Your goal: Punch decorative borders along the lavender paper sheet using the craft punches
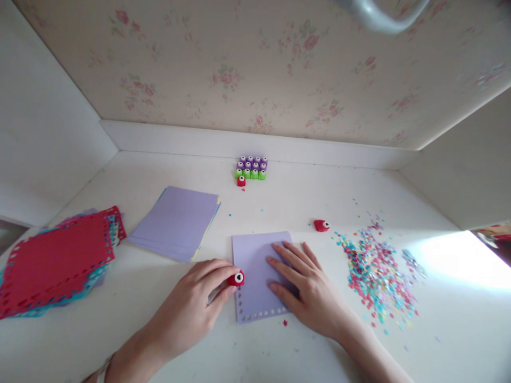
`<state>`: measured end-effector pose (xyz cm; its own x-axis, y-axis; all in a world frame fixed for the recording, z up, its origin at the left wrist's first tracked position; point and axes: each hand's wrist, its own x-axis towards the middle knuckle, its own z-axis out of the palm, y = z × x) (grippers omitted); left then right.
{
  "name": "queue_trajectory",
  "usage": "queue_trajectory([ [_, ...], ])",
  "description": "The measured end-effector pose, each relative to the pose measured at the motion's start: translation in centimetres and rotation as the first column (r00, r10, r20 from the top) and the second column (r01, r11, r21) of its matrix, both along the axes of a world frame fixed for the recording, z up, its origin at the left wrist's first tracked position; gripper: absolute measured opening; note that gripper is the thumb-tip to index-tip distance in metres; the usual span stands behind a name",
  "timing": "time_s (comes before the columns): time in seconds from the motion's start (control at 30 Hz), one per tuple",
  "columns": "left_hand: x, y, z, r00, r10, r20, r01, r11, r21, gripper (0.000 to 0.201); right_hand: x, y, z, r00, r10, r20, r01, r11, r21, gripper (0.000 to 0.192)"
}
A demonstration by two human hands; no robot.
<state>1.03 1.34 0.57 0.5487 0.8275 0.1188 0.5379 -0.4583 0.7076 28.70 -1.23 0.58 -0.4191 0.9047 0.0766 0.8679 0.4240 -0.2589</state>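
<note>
Pinching in our left hand (pixel 202 295) a small red-and-white plastic punch (pixel 237 278), at the left edge of a rectangular lilac paper sheet (pixel 255 260), our right hand (pixel 308 286) spread flat upon it, grasping nothing, multicoloured paper confetti (pixel 377 271) farther right.

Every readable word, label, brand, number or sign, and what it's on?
No words, brands or numbers readable.
Dark sign, apparently a heart: on the red paper punch at the lavender sheet's left edge.
Dark mark, too small to read: lone red punch farther right.
Dark marks, too small: purple punches, green punches and rear red punch.
</note>
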Motion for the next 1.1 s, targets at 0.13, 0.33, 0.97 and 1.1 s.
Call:
queue_trajectory([
  [0.13,-0.1,0.1,0.7,1.0,0.02,0.023,-0.019,0.998,-0.064,0.023,0.0,0.0,0.0,1.0,-0.002,0.002,0.002,1.0,-0.007,0.042],
  [0.33,1.4,0.8,2.0,0.981,0.173,0.086,-0.152,0.966,-0.21,0.024,0.1,0.0,0.0,1.0,-0.001,0.001,0.001,1.0,-0.009,0.042],
  [0.97,3.9,3.1,2.3,0.978,0.173,-0.115,-0.208,0.79,-0.577,0.022,0.2,-0.1,-0.1,0.998,-0.016,-0.055,0.015,1.0,-0.006,0.042],
  [1.1,4.4,3.7,2.5,0.972,0.164,-0.17,-0.234,0.768,-0.597,0.023,0.3,0.0,-0.1,0.998,-0.027,-0.055,0.025,0.999,-0.03,0.042],
])
